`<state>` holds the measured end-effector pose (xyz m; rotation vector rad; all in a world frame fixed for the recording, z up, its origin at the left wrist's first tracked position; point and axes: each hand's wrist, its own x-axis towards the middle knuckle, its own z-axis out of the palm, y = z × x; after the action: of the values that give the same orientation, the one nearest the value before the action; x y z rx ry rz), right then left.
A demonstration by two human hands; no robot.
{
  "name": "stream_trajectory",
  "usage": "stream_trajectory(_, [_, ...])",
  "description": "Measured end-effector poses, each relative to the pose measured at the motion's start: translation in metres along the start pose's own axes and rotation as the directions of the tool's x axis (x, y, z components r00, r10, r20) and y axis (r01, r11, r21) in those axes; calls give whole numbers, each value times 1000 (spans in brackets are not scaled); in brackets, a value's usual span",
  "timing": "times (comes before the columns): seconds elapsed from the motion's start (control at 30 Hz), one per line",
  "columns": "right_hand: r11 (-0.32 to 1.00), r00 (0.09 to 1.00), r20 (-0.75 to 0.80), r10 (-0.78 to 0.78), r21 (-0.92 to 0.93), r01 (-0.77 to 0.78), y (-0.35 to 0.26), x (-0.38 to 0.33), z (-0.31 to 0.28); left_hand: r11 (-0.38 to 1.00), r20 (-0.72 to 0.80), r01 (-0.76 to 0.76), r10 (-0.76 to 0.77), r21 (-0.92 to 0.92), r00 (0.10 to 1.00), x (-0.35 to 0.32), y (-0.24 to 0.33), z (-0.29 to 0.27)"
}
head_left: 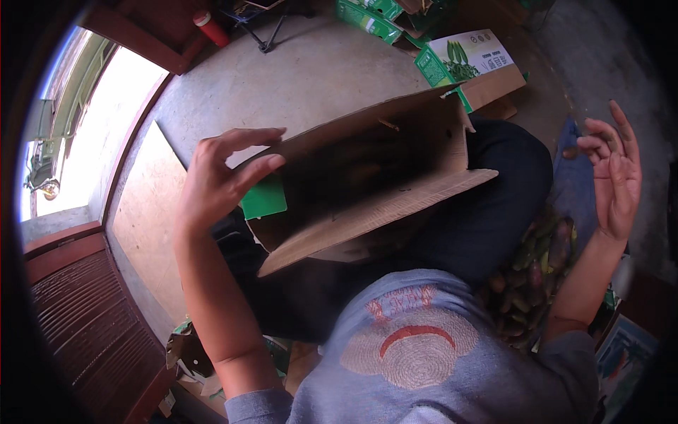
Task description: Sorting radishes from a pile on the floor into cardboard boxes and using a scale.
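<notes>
A cardboard box (381, 212) with its flaps spread lies in front of my lap, its mouth facing me. Its inside is dark, and I cannot make out what, if anything, lies in there. At the box's left end, my left hand (229, 166) hovers by a green flap (265, 198), thumb and fingers apart; I see nothing between them. My right hand (613, 173) is raised off to the right, away from the box, fingers spread and palm bare. Below that hand lies a heap of green and dark purplish vegetables (537, 272) beside a blue cloth (571, 169).
Green and white printed cartons (473, 63) stand beyond the box on the right. A red bottle-like object (210, 28) is at the far left, near a dark metal stand (265, 44). A pale board (145, 226) lies left of me, beside a brown louvred shutter (85, 311).
</notes>
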<state>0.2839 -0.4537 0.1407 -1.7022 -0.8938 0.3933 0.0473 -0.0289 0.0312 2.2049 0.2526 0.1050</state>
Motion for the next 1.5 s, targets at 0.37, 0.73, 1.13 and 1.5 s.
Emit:
stream_trajectory(0.37, [741,579,-518,630,177,-648,195,-205,-146,996,-453,92,-81,3,888,-24,-53,-23])
stream_trajectory(0.73, [340,229,-402,887,232,-911,294,-401,-181,987,-514,160,-138,-1,846,-32,-27,-19])
stream_trajectory(1.13, [-149,53,-562,825,-307,-940,355,-599,-146,946,-487,322,-260,47,834,-75,-67,-30])
stream_trajectory(1.5, [-494,-6,-673,739,-536,-685,347,-538,-75,900,-577,409,-414,-147,704,-126,-107,-48])
